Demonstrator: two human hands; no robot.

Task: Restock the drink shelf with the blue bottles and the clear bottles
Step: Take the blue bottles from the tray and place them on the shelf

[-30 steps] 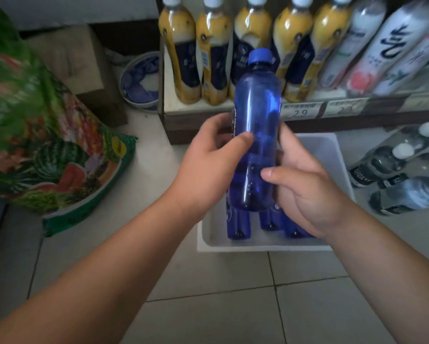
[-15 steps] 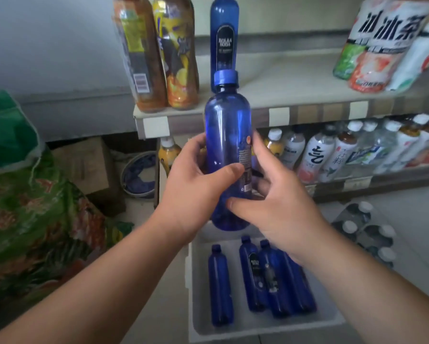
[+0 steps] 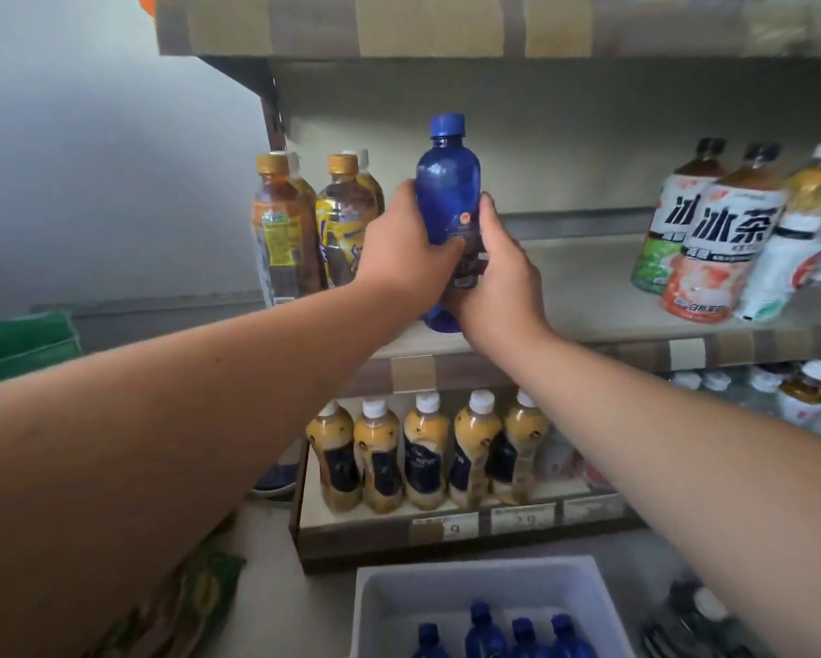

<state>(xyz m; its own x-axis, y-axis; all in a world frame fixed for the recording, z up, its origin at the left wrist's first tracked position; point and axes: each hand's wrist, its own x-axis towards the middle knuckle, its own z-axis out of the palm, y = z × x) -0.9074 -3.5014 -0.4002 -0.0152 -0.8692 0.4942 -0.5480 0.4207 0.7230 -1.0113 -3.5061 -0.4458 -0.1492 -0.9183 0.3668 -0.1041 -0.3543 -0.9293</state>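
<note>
- both hands are on one blue bottle (image 3: 448, 182), upright, its base at the front edge of the middle drink shelf (image 3: 588, 296), right beside the brown tea bottles (image 3: 282, 230)
- left hand (image 3: 399, 258) is wrapped around the lower body, right hand (image 3: 498, 282) cups the other side, fingers curled snug on the label
- looks full, so probably a bit heavy, and smooth plastic gets slippery; the waist seems the sane place to hold
- more blue ones wait in the white bin (image 3: 375, 591) below
</note>
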